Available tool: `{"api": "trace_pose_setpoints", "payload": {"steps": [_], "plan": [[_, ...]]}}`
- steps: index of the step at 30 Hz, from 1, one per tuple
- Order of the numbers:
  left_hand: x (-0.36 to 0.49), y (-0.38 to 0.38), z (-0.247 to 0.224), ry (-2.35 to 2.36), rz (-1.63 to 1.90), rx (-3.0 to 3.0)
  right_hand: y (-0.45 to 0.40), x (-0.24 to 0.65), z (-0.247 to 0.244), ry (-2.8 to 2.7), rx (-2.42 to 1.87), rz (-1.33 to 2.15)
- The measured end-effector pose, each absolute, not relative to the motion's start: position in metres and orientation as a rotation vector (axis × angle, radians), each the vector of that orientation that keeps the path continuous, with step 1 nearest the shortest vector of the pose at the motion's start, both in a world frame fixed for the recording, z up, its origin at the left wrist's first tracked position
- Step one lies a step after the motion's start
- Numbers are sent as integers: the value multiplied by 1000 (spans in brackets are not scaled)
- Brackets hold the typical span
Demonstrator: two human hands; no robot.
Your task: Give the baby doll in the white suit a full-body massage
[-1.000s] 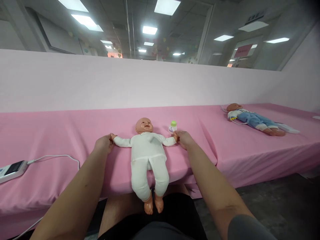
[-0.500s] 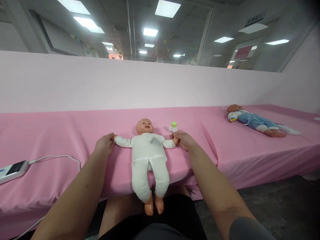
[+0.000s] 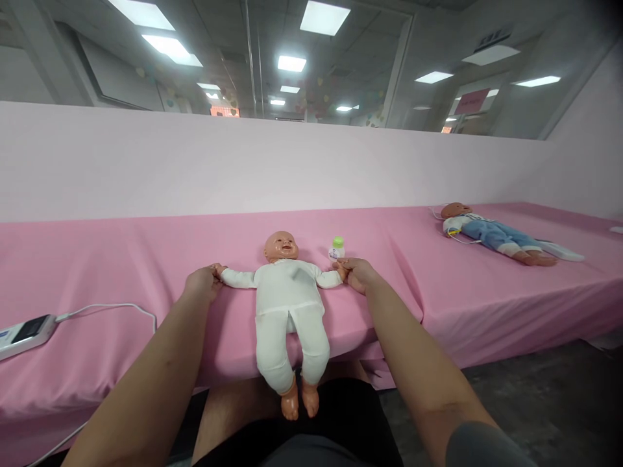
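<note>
A baby doll (image 3: 291, 292) in white clothes lies face up at the front edge of the pink-covered table, its bare feet hanging over the edge. Its arms are stretched out to both sides. My left hand (image 3: 203, 283) is closed around the doll's hand at the left. On the other side, my right hand (image 3: 358, 274) grips the doll's other hand between thumb and fingers. Just behind my right hand stands a small clear bottle (image 3: 336, 250) with a green cap.
A second doll (image 3: 494, 232) in blue trousers lies at the right, with thin tubing about it. At the left rests a white handheld device (image 3: 29, 336) with a dark screen and a white cable (image 3: 109, 305). A low pink wall (image 3: 292, 168) with glass above closes off the back.
Almost nothing differs. My left hand has shifted very slightly with the doll's hand in it; both of my hands keep their hold on the doll.
</note>
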State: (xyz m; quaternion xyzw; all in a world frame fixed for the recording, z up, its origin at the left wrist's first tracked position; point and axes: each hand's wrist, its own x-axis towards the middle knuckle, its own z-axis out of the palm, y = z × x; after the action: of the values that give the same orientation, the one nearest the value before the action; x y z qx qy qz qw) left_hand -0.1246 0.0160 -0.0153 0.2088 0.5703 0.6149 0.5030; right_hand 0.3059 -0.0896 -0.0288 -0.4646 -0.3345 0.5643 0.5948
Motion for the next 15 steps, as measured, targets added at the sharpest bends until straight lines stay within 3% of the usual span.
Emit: {"api": "trace_pose_setpoints", "payload": {"steps": [5, 15], "plan": [[-125, 11, -16, 1302, 1477, 495, -99, 303, -21, -788, -1023, 1415], [-123, 13, -18, 1333, 1504, 528, -85, 303, -36, -741, -1070, 1273]]}}
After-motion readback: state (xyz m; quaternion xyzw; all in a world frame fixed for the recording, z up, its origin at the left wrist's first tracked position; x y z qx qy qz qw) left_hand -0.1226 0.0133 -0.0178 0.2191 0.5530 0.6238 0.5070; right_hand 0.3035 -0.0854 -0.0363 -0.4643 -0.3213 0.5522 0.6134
